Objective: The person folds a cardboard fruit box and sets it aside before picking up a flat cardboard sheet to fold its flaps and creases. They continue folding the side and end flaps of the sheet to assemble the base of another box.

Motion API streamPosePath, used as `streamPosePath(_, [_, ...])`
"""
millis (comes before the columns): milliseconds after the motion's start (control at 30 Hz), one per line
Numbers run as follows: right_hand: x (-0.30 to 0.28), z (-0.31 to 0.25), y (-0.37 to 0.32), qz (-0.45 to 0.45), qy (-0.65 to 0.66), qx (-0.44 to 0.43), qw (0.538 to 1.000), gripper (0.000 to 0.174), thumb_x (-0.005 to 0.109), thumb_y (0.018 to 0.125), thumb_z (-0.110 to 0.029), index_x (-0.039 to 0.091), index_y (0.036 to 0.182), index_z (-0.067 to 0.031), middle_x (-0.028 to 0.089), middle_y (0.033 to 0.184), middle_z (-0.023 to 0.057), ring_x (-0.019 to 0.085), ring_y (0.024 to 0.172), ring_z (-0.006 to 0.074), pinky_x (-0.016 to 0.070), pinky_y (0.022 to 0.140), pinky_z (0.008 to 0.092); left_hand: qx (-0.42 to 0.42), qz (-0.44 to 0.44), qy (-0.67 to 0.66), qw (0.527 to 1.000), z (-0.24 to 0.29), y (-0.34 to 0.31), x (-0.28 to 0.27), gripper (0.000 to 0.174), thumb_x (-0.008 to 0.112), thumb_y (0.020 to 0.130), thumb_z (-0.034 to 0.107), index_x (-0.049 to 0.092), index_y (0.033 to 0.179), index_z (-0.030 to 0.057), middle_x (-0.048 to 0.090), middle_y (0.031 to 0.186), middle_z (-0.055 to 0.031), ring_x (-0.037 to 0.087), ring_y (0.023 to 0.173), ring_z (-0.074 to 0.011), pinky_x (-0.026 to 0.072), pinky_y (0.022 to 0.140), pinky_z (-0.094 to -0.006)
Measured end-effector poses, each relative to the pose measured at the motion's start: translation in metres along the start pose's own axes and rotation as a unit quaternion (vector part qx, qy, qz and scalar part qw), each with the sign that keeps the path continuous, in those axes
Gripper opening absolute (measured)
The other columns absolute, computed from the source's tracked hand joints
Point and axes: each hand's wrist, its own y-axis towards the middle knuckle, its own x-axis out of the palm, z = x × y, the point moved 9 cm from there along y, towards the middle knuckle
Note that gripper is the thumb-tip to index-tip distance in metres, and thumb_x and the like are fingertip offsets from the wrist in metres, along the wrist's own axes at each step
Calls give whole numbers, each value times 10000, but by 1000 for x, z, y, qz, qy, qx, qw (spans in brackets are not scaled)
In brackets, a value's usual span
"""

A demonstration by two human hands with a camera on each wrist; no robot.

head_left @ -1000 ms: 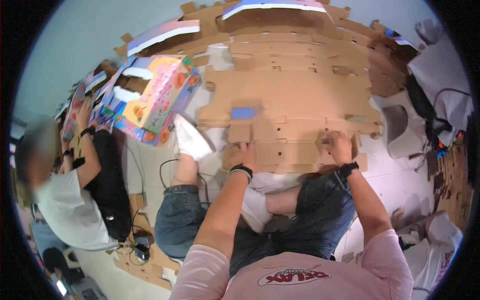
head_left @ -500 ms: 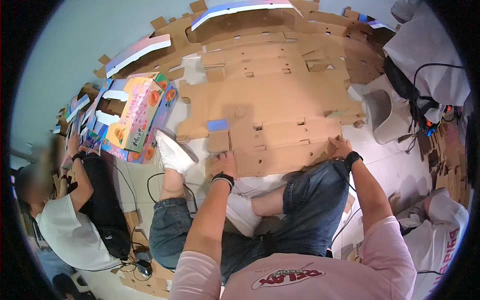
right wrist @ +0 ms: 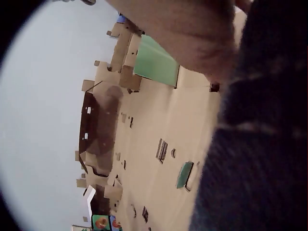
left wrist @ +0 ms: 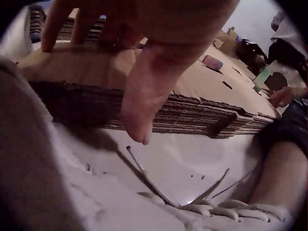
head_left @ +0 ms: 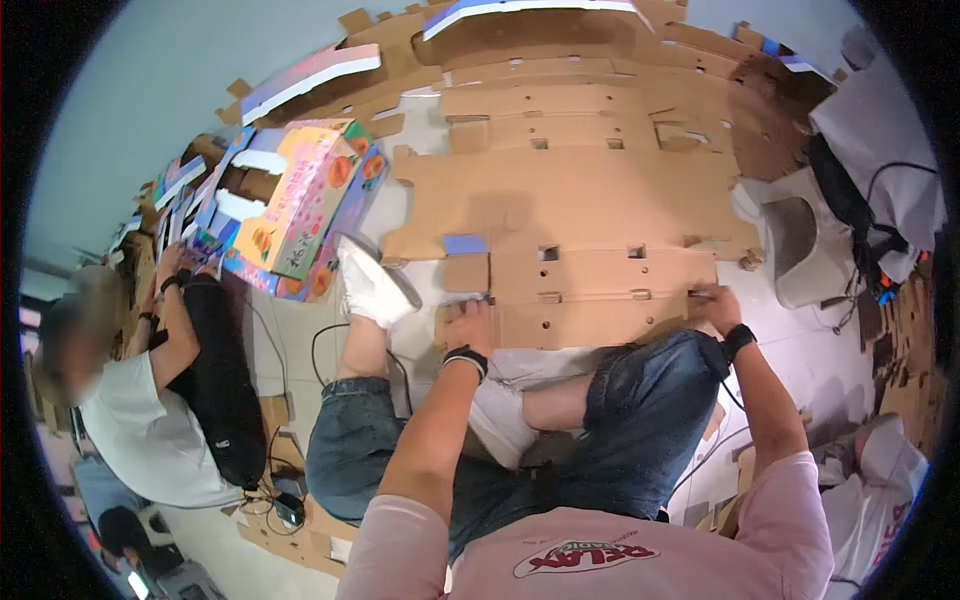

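Observation:
A stack of flat, die-cut brown cardboard box blanks (head_left: 580, 200) lies on the floor in front of the seated person, with slots, small round holes and a blue patch near the left edge. My left hand (head_left: 467, 325) rests on its near left corner. In the left wrist view, the fingers of the left hand (left wrist: 159, 48) lie over the top sheet while the thumb presses against the layered cut edges. At the near right corner, my right hand (head_left: 714, 308) touches the stack's side; its fingertips are mostly hidden in the right wrist view.
A printed fruit box (head_left: 300, 200) stands at the left, near a person in a white shirt (head_left: 150, 420). More cardboard (head_left: 560, 35) leans along the far wall. A grey plastic stool (head_left: 800, 235) stands at the right. My white shoe (head_left: 370, 285) borders the stack, and cables (head_left: 320, 350) cross the floor.
The right hand has moved from the top of the near right part to the right corner. The left hand stays at the near left corner. The head view has swung and partly returned.

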Motion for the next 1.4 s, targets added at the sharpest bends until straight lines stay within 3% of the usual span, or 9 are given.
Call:
streamPosePath(67, [-49, 13, -6, 275, -80, 96, 953, 795, 795, 673, -160, 433, 1380, -119, 427, 1383, 226, 456, 1224, 412, 399, 1027, 421, -1, -4, 6, 1000, 0, 5, 6, 719, 809, 646, 182, 447, 1263, 109, 499, 1263, -102, 388, 1303, -409, 467, 981, -479])
streamPosePath(133, [-80, -48, -23, 466, -144, -65, 871, 868, 779, 659, -111, 361, 1420, -89, 467, 1360, 203, 472, 1228, 386, 440, 983, 403, -12, -16, -14, 1000, -1, 3, 4, 667, 762, 688, 158, 445, 1274, 111, 493, 1285, -99, 374, 1314, -397, 451, 993, -487])
streamPosePath(233, [-95, -123, -31, 482, -269, -125, 824, 759, 770, 680, -136, 447, 1364, -79, 484, 1355, 206, 465, 1224, 400, 435, 992, 414, -12, -16, -12, 1000, -2, 3, 0, 671, 753, 693, 148, 445, 1289, 116, 484, 1315, -93, 368, 1320, -391, 440, 1003, -479])
streamPosePath(367, [-44, -64, 29, 52, -220, 24, 974, 703, 768, 699, -168, 510, 1343, -56, 552, 1302, 196, 547, 1153, 356, 461, 974, 379, -16, -22, -4, 1000, -3, 4, 8, 570, 665, 774, 157, 448, 1301, 121, 468, 1346, -79, 371, 1326, -374, 436, 990, -498])
streamPosePath(533, [-9, 20, 42, 25, -66, -45, 997, 862, 793, 681, -280, 399, 1429, -112, 310, 1514, 182, 340, 1379, 310, 294, 1132, 354, -13, 11, 6, 1000, -5, 5, 16, 525, 602, 821, 174, 433, 1317, 139, 452, 1360, -61, 358, 1341, -342, 416, 982, -536])
streamPosePath(600, [-12, 13, 35, 4, -77, -47, 996, 933, 797, 682, -263, 325, 1474, -117, 260, 1536, 192, 296, 1406, 302, 271, 1145, 348, -26, -60, 13, 998, -5, 5, 12, 958, 864, 588, 273, 352, 1381, 114, 415, 1423, -69, 312, 1379, -335, 345, 1073, -499])
streamPosePath(800, [6, -1, -8, -111, -147, -85, 979, 1014, 799, 668, -181, 236, 1512, -155, 62, 1574, 227, 122, 1446, 383, 191, 1172, 383, -20, 0, -37, 999, -3, -3, 5, 541, 621, 794, 149, 421, 1297, 156, 439, 1326, -68, 327, 1328, -316, 314, 1032, -587])
streamPosePath(1200, [-4, -62, -67, 6, -239, -168, 956, 866, 783, 650, -176, 378, 1415, -162, 374, 1407, 161, 335, 1309, 402, 321, 1096, 489, -48, -49, 39, 997, -5, 5, 17, 592, 592, 820, 232, 344, 1353, 160, 338, 1389, -74, 298, 1327, -287, 280, 995, -677])
streamPosePath(1400, [19, -26, -39, 174, -475, -128, 853, 631, 659, 762, -308, 422, 1309, -99, 461, 1277, 146, 431, 1217, 334, 353, 1009, 522, -51, -44, 31, 997, -6, 7, 22, 579, 596, 836, 242, 361, 1360, 170, 360, 1378, -71, 290, 1340, -294, 223, 1023, -712])
